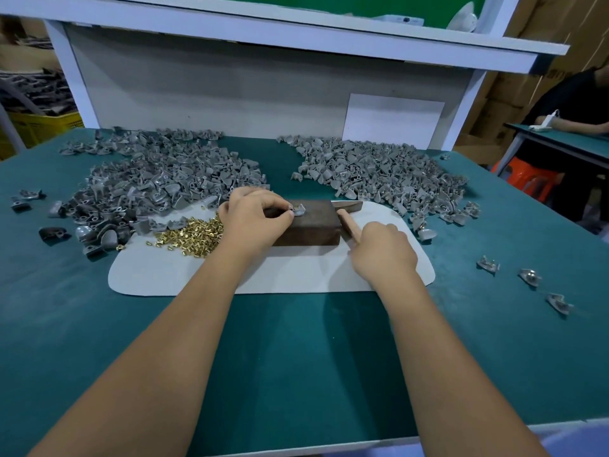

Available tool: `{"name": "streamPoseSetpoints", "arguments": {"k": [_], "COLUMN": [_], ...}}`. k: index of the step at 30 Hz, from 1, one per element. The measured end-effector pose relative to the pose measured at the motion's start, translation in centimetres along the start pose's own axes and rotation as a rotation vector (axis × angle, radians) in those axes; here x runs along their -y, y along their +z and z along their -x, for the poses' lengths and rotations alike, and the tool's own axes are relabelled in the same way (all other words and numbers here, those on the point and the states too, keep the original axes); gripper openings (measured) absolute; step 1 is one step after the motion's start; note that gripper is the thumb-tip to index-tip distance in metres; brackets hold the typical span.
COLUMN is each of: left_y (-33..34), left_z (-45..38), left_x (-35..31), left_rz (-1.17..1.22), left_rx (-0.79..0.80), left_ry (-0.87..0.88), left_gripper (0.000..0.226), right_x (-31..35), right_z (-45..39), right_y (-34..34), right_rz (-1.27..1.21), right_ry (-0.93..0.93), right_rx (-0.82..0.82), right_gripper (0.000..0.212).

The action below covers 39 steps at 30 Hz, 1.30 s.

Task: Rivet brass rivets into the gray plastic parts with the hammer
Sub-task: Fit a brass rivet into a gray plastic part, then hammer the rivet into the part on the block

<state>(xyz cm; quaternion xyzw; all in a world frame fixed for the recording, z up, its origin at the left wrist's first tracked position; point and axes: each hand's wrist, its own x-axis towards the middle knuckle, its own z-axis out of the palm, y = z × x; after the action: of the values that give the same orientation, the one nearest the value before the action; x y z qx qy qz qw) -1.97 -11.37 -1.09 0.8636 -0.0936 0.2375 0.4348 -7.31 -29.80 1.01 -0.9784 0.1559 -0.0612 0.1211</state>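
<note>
Teal worktop [296, 357] under a white shelf frame [296, 37]; a pale mat [280, 275] lies at its centre. On the mat sits a dark brown block [313, 230].

Left hand [255, 219]: fingers curled, pinching a gray plastic part [299, 211] down on the top face of the block, near its far edge. A brass rivet head shows at the part, just by the fingertips.

Right hand [382, 249]: closed round the wooden handle of the hammer [346, 221], which lies low along the right end of the block. Hammer head points away toward the far side; it is blurred, and whether it touches the block cannot be told.

Loose brass rivets [194, 234] in a heap on the left part of the mat, just beside the left wrist.

Gray parts in two large heaps on the far worktop: left heap [158, 179] and right heap [379, 173], a bare teal gap between them. Three single gray parts [527, 278] lie well apart at the right.

Background right: another person [573, 103] in dark clothing at a neighbouring table, orange stool [524, 179] beneath. Yellow crate [39, 125] at far left.
</note>
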Motion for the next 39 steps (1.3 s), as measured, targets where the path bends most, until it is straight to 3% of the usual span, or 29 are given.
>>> {"name": "streamPoseSetpoints", "arguments": {"k": [3, 6, 11, 15, 20, 24, 29, 33, 37, 39], "left_y": [0.0, -0.2, -0.4, -0.4, -0.3, 0.0, 0.1, 0.4, 0.3, 0.3], "left_z": [0.0, -0.1, -0.2, -0.2, -0.2, -0.1, -0.3, -0.4, -0.5, -0.4], "left_x": [-0.2, -0.4, -0.6, -0.8, -0.9, -0.8, -0.4, 0.0, 0.2, 0.2], "left_rz": [0.020, 0.090, 0.167, 0.214, 0.148, 0.150, 0.180, 0.207, 0.236, 0.243], "left_rx": [0.006, 0.037, 0.067, 0.072, 0.079, 0.072, 0.070, 0.071, 0.082, 0.078], "left_ry": [-0.032, -0.072, -0.148, -0.160, -0.161, -0.157, -0.167, -0.186, -0.173, -0.176], "left_gripper": [0.004, 0.004, 0.010, 0.014, 0.030, 0.030, 0.028, 0.026, 0.023, 0.021], "right_x": [0.4, 0.5, -0.2, -0.7, -0.1, 0.3, 0.3, 0.6, 0.8, 1.0], "right_z": [-0.3, -0.4, 0.1, 1.8, 2.4, 2.7, 2.9, 3.1, 3.4, 3.2], "right_y": [-0.4, -1.4, -3.2, -4.0, -4.7, -4.3, -3.9, -4.0, -3.9, -4.2], "right_rz": [-0.020, -0.048, -0.123, -0.282, -0.126, -0.057, 0.018, -0.030, 0.045, 0.034], "right_ry": [0.034, 0.046, 0.018, -0.085, -0.178, -0.221, -0.291, -0.270, -0.319, -0.301], "right_rx": [0.023, -0.027, -0.247, -0.410, -0.335, -0.433, -0.389, -0.514, -0.367, -0.370], "right_gripper": [0.032, 0.019, 0.016, 0.029, 0.045, 0.045, 0.044, 0.045, 0.044, 0.045]}}
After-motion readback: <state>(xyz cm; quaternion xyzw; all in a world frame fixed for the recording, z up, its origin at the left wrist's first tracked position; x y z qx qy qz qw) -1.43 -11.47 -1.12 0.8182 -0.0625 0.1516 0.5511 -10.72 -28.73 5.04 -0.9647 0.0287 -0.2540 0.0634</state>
